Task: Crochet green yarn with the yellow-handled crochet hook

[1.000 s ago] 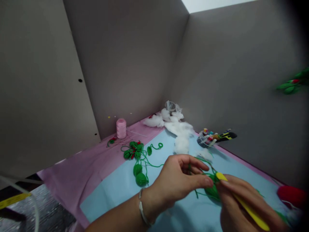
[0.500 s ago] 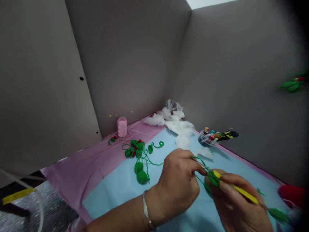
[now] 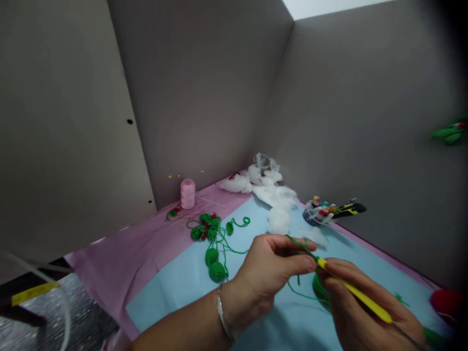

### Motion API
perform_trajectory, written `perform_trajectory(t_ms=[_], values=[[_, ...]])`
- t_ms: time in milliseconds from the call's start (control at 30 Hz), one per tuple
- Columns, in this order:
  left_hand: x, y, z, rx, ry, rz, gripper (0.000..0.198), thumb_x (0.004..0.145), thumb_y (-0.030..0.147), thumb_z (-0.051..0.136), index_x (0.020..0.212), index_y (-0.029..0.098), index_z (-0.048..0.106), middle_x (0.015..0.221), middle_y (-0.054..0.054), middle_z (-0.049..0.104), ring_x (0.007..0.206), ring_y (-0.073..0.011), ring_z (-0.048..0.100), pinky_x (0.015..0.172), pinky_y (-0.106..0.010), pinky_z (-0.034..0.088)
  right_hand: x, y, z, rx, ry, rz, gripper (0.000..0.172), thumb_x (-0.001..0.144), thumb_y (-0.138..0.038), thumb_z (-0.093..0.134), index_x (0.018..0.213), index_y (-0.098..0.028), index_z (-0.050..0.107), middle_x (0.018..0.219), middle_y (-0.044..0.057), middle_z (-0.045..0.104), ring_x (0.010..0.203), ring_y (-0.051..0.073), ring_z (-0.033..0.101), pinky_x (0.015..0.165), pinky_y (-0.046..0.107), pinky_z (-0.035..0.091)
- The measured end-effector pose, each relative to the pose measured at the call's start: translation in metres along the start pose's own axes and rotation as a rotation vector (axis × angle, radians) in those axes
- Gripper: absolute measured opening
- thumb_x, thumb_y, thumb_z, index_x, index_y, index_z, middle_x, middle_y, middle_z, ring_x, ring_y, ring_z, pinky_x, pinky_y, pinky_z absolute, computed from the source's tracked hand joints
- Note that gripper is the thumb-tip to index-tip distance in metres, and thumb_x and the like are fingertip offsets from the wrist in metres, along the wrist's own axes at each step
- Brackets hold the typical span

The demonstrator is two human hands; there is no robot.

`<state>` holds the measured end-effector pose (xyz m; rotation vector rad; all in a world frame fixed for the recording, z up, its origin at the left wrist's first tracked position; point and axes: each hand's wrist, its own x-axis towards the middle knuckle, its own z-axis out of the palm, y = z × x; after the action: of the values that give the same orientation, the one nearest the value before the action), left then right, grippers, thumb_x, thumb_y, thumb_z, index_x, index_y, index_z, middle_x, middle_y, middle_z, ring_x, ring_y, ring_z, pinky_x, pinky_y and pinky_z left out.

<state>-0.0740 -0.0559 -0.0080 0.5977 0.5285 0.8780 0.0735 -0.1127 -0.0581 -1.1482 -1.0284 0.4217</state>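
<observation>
My right hand (image 3: 351, 287) is closed on a crochet hook (image 3: 365, 300) with a yellow handle; its metal shaft points up and left towards my left hand (image 3: 261, 268). Green yarn (image 3: 295, 241) runs over the fingers of my left hand, whose thumb and fingers close on it at the hook's front end. What else sits between those fingertips is mostly hidden. Behind and below the hands lies a green yarn bundle (image 3: 321, 288), partly covered by my right hand. A loose strand hangs between it and my left hand.
Green yarn pieces (image 3: 216, 271) with tangled strands lie left of my hands. Further back stand a pink thread cone (image 3: 187, 194), white stuffing (image 3: 279, 220) and a tub of tools (image 3: 315, 214). Something red (image 3: 446, 303) is at the right edge. Grey panels (image 3: 204, 87) enclose the table.
My left hand has turned from knuckles up to thumb towards me, its fingers now stretched along the yarn. The green piece by my right fingertips is now mostly hidden. The view has shifted slightly.
</observation>
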Motion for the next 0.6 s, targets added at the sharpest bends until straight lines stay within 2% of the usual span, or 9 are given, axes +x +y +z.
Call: perform_trajectory(t_ms=[100,167,267,400,500,600], values=[[0.000,0.003,-0.002,0.018,-0.052,-0.025,0.044,0.041,0.027,0.096,0.079,0.014,0.078,0.070,0.000,0.068,0.066,-0.0076,0.059,0.074,-0.024,0.044,0.003,0.007,-0.006,-0.008,-0.007,-0.044,0.018,0.073,-0.027,0.084,0.090,-0.024,0.080,0.092,0.006,0.076,0.074,0.016,0.072,0.064,0.021,0.059],[0.000,0.003,-0.002,0.025,-0.063,-0.016,0.045,0.039,0.024,0.097,0.079,0.014,0.078,0.069,0.001,0.067,0.065,-0.0068,0.058,0.071,-0.023,0.043,0.004,0.008,-0.006,-0.017,-0.011,-0.111,0.014,0.076,-0.026,0.082,0.089,-0.023,0.079,0.099,0.008,0.075,0.082,0.018,0.072,0.067,0.022,0.059],[0.001,0.001,-0.002,0.039,-0.048,0.012,0.047,0.036,0.021,0.097,0.079,0.014,0.078,0.068,0.002,0.066,0.064,-0.0060,0.056,0.067,-0.022,0.042,0.003,0.003,0.002,-0.045,-0.036,-0.215,0.007,0.082,-0.025,0.076,0.088,-0.022,0.078,0.109,0.009,0.074,0.097,0.021,0.072,0.079,0.028,0.059],[0.003,-0.003,-0.004,0.064,-0.027,0.011,0.057,0.034,0.021,0.097,0.087,0.013,0.077,0.071,0.002,0.065,0.067,-0.0088,0.058,0.069,-0.025,0.045,-0.004,-0.010,0.019,-0.011,-0.010,-0.206,0.011,0.087,-0.032,0.071,0.088,-0.022,0.076,0.102,0.008,0.077,0.090,0.023,0.074,0.075,0.031,0.061],[0.004,-0.005,-0.005,0.086,-0.022,-0.001,0.065,0.032,0.021,0.097,0.092,0.013,0.076,0.078,-0.001,0.067,0.072,-0.0126,0.061,0.074,-0.029,0.049,-0.007,-0.014,0.023,0.045,0.045,-0.207,0.010,0.089,-0.030,0.069,0.085,-0.022,0.074,0.094,0.006,0.077,0.084,0.021,0.075,0.070,0.029,0.061],[0.005,-0.005,-0.003,0.105,0.010,0.026,0.057,0.029,0.020,0.097,0.081,0.012,0.075,0.094,-0.004,0.070,0.079,-0.0126,0.062,0.076,-0.028,0.048,-0.003,-0.008,0.010,-0.054,-0.066,-0.319,0.013,0.094,-0.028,0.060,0.096,-0.024,0.072,0.106,0.008,0.076,0.092,0.024,0.074,0.070,0.033,0.062]])
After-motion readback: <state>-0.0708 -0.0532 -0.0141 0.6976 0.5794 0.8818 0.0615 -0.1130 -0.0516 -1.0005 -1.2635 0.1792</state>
